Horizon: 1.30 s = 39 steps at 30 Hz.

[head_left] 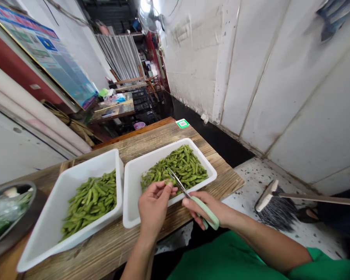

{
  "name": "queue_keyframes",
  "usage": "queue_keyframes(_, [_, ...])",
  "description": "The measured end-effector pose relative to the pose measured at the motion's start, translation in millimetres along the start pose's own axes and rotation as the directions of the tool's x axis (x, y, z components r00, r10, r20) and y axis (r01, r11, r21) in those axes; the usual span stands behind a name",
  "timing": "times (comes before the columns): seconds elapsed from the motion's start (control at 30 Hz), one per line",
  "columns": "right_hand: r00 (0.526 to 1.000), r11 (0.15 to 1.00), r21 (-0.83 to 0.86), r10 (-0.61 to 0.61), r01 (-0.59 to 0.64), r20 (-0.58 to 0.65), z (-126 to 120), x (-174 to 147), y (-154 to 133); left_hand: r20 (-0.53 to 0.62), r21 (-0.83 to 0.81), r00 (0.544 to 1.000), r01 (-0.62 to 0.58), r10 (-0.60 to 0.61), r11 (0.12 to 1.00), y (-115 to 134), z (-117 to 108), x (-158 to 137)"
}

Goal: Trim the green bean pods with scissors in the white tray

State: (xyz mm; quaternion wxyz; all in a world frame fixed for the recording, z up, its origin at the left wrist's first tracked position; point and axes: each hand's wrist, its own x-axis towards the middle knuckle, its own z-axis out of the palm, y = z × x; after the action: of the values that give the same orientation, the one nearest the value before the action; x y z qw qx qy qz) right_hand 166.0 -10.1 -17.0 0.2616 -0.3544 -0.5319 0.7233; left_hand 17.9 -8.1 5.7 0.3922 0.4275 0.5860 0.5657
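Head cam: L hand (pixel 156 200) has thumb & fingertips pinched on a green pod (pixel 171 181), just above the near side of the R tray (pixel 129 198). R hand (pixel 205 206) is wrapped round the pale green handles of the scissors (pixel 209 215), fingers curled; blades look slightly parted, right by the pod. Can't tell if they touch it.

Loose pods (pixel 189 167) heap in the R tray, mostly toward its far R end. L tray (pixel 72 179), also white plastic, sits just beside it w/ a 2nd pile (pixel 93 198). Both trays on a wood table (pixel 106 249); QR sticker (pixel 182 123) nr far edge. Metal bowl (pixel 38 206) w/ greens at far L. Broom (pixel 277 212) on speckled floor (pixel 245 175), R side.
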Motion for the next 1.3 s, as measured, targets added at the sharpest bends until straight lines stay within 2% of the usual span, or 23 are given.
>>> queue_keyframes(0.1, [0.999, 0.999, 0.028, 0.026, -0.025, -0.020, -2, 1, 0, 0.078, 0.056, 0.996, 0.027, -0.032, 0.998, 4, -3, 8])
queue_keyframes(0.27, [0.995, 0.979, 0.203, 0.016, 0.004, -0.096, -6, -2, -7, 0.011, 0.109, 1.000, -0.022, 0.021, 0.994, 10, -12, 36])
queue_keyframes(0.33, [0.997, 0.974, 0.228, 0.017, 0.001, -0.080, -10, -5, -9, 0.069, 0.243, 0.998, -0.003, -0.014, 0.970, 7, -14, 47])
queue_keyframes(0.4, [0.998, 0.974, 0.228, 0.017, -0.002, -0.062, -14, -8, -8, 0.160, 0.481, 0.987, -0.068, -0.011, 0.874, 1, -13, 56])
queue_keyframes(0.5, [0.998, 0.973, 0.229, 0.025, -0.011, -0.058, -18, -10, -3, 0.329, 0.774, 0.944, -0.282, 0.022, 0.567, -8, -8, 66])
queue_keyframes(0.57, [0.998, 0.974, 0.224, 0.031, -0.017, -0.061, -20, -10, 0, 0.424, 0.843, 0.905, -0.389, -0.014, 0.371, -12, -4, 70])
queue_keyframes(0.63, [0.998, 0.976, 0.217, 0.030, -0.016, -0.060, -21, -9, 2, 0.495, 0.851, 0.866, -0.466, -0.070, 0.243, -12, -1, 73])
queue_keyframes(0.7, [0.999, 0.978, 0.210, 0.024, -0.013, -0.048, -21, -9, 2, 0.537, 0.838, 0.838, -0.516, -0.099, 0.181, -11, 0, 74])
queue_keyframes(0.77, [0.999, 0.979, 0.201, 0.023, -0.016, -0.032, -21, -9, 2, 0.553, 0.828, 0.828, -0.536, -0.086, 0.162, -10, 1, 75])
queue_keyframes(0.93, [0.999, 0.986, 0.165, 0.033, -0.030, -0.017, -17, -8, 5, 0.537, 0.842, 0.838, -0.526, -0.097, 0.118, -13, 3, 76])
queue_keyframes(1.07, [1.000, 0.988, 0.157, 0.013, -0.011, -0.015, -14, -9, 2, 0.497, 0.865, 0.854, -0.501, -0.156, 0.014, -13, 6, 73])
queue_keyframes(1.13, [1.000, 0.989, 0.150, 0.011, -0.008, -0.021, -13, -10, 0, 0.473, 0.880, 0.870, -0.475, -0.138, 0.015, -11, 3, 72])
queue_keyframes(1.17, [1.000, 0.989, 0.146, 0.013, -0.009, -0.024, -14, -10, 0, 0.467, 0.884, 0.878, -0.463, -0.103, 0.056, -11, -1, 71])
queue_keyframes(1.23, [0.999, 0.992, 0.128, 0.021, -0.018, -0.024, -14, -10, 1, 0.440, 0.878, 0.898, -0.431, 0.003, 0.209, -10, -9, 70])
queue_keyframes(1.3, [0.999, 0.996, 0.089, 0.028, -0.026, -0.029, -14, -10, 3, 0.387, 0.821, 0.917, -0.391, 0.099, 0.416, -9, -16, 69])
